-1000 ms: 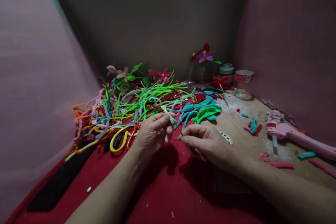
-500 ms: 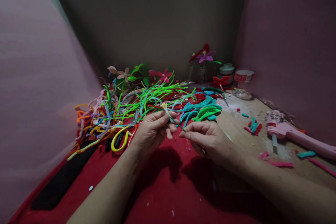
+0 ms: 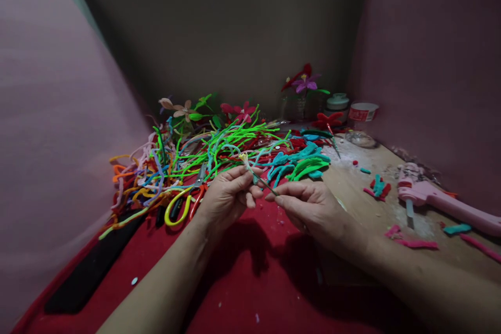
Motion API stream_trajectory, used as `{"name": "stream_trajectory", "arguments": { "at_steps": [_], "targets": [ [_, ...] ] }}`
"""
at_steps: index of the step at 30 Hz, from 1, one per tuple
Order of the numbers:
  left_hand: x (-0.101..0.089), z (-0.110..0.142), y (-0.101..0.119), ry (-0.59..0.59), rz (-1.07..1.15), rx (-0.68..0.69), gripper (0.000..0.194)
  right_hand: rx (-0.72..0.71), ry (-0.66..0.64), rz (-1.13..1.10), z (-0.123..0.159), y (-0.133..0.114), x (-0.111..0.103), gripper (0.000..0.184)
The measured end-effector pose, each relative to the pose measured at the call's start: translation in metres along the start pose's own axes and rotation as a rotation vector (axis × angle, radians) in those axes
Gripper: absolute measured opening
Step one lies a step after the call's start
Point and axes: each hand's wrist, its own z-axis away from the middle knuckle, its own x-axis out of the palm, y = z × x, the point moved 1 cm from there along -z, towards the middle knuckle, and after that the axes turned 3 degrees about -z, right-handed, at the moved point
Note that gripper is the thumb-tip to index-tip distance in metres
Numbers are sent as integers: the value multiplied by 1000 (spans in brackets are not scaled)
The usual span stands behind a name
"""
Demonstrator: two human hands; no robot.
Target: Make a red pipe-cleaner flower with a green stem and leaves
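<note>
Between thumb and fingers, my left hand [image 3: 225,193] pinches a small bunch of yellow-tipped flower stamens [image 3: 245,159] by its pale base. A thin dark green stem [image 3: 266,186] slants from there down to my right hand [image 3: 313,206], whose thumb and forefinger are closed on its lower end. A bit of teal shows beside the left fingers; what exactly it is I cannot make out. Both hands hover over the red cloth [image 3: 235,302]. Just left of my left hand lie scissors with yellow and red-orange handles [image 3: 169,214].
Behind the hands spreads a heap of bright green pipe cleaners [image 3: 230,141], with teal petal shapes [image 3: 301,154] to its right. A pink glue gun [image 3: 450,206] rests on the board at right. Finished fuzzy flowers [image 3: 305,83], a jar [image 3: 337,107] and a cup [image 3: 363,113] stand at the back.
My right hand has shifted slightly along the stem, and more of the stem shows between the hands. The stamens stand more upright above my left fingers. Both hands keep their pinch.
</note>
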Motion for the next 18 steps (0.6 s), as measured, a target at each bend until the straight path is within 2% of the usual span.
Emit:
{"name": "stream_trajectory", "arguments": {
  "at_steps": [5, 11, 18],
  "targets": [
    [1, 0, 1, 33, 33, 14, 16, -70, -3, 40, 1, -1, 1, 21],
    [1, 0, 1, -14, 15, 31, 17, -47, 21, 36, 2, -1, 1, 17],
    [-1, -1, -2, -29, 6, 26, 15, -88, 4, 91, 2, 0, 1, 21]
  ]
}}
